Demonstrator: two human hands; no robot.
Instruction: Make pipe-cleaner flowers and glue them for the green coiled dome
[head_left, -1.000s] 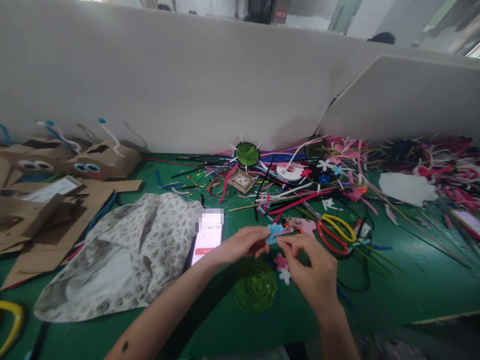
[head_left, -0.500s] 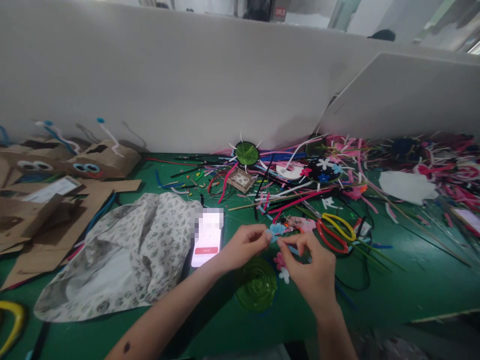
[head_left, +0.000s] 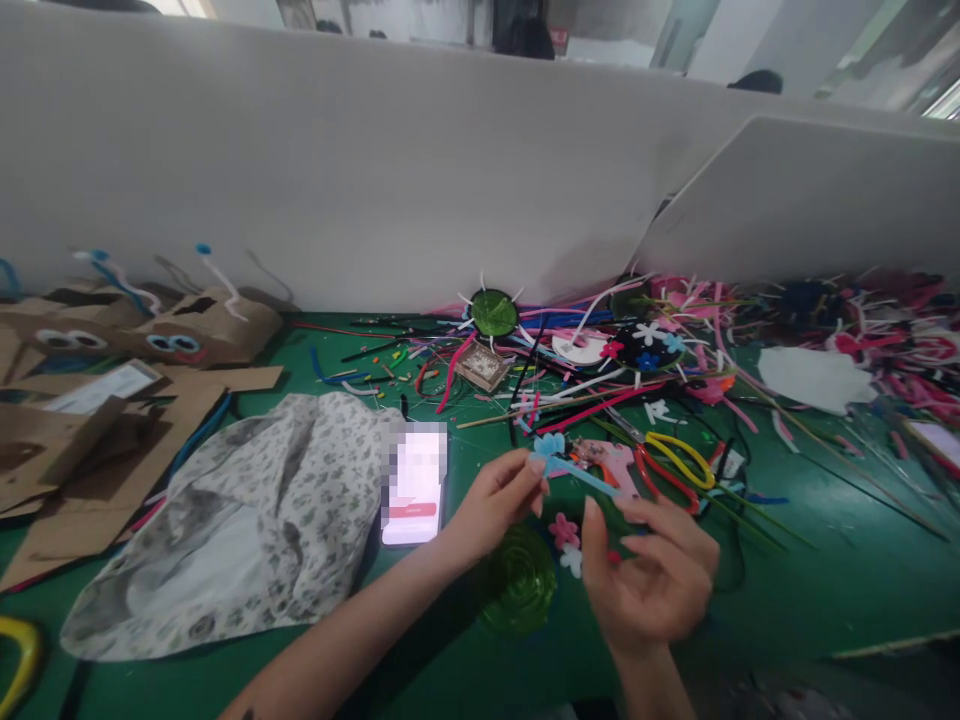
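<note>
My left hand (head_left: 506,500) is closed in a pinch on a light blue pipe-cleaner flower (head_left: 550,447). From the flower a straight blue stem (head_left: 589,476) runs toward my right hand (head_left: 652,570). That hand is open, its thumb apart from its fingers, with the fingertips close by the stem's far end; whether they touch it I cannot tell. Beneath the hands lies a round green coiled disc (head_left: 519,580). A pink flower (head_left: 563,531) and a white flower (head_left: 571,560) rest beside it, and a bit of red shows behind my right thumb.
Red-and-yellow-handled pliers (head_left: 679,465) and a pink glue gun (head_left: 619,465) lie just beyond my hands. A lit phone (head_left: 416,490) and a floral cloth (head_left: 300,520) are on the left, past them cardboard figures (head_left: 202,325). Loose pipe cleaners (head_left: 585,400) clutter the back before a grey partition (head_left: 375,160).
My right hand has drawn away to the right and its fingers have spread, baring the straight blue stem. My left hand still pinches the flower in nearly the same place.
</note>
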